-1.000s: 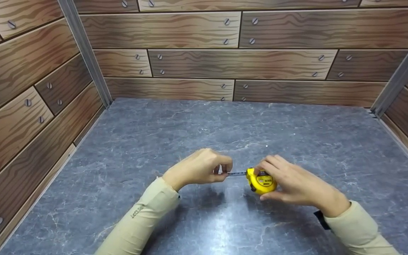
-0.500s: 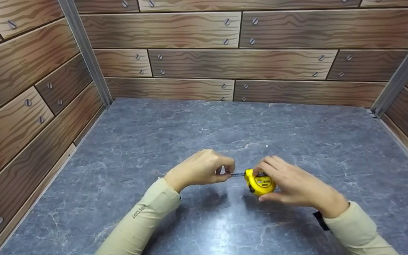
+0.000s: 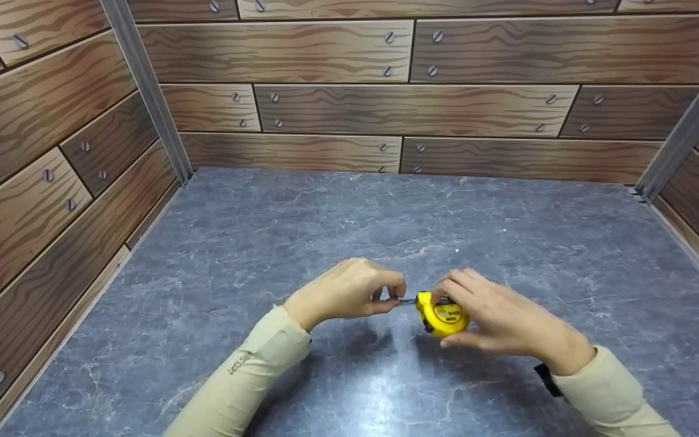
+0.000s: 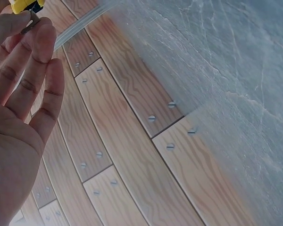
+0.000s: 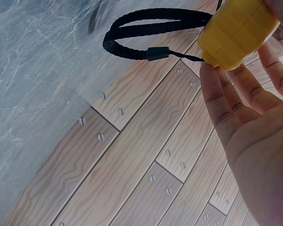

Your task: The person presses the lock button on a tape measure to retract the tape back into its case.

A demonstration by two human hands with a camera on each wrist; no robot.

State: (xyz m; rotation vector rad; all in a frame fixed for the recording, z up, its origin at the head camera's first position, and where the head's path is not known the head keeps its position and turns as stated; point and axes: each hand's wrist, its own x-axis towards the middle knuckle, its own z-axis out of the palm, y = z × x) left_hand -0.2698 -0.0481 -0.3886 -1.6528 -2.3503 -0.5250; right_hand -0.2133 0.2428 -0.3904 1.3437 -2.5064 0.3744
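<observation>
A yellow tape measure [image 3: 446, 315] with black trim is held above the table by my right hand [image 3: 495, 312], thumb below and fingers over the top. Its black wrist strap [image 5: 151, 23] hangs in a loop from the case in the right wrist view. A short stretch of dark blade [image 3: 408, 301] leaves the case toward the left. My left hand [image 3: 355, 288] pinches the blade's end between thumb and forefinger. In the left wrist view the metal end hook [image 4: 31, 21] shows at those fingertips, close to the yellow case.
A grey marbled table [image 3: 325, 212] lies beneath both hands. Wood-patterned panels [image 3: 331, 51] stand behind and on both sides, with grey metal posts [image 3: 149, 91] at the back corners.
The exposed blade has grown shorter as the hands have drawn together. The left hand has shifted slightly right, and the right hand with the tape measure slightly left.
</observation>
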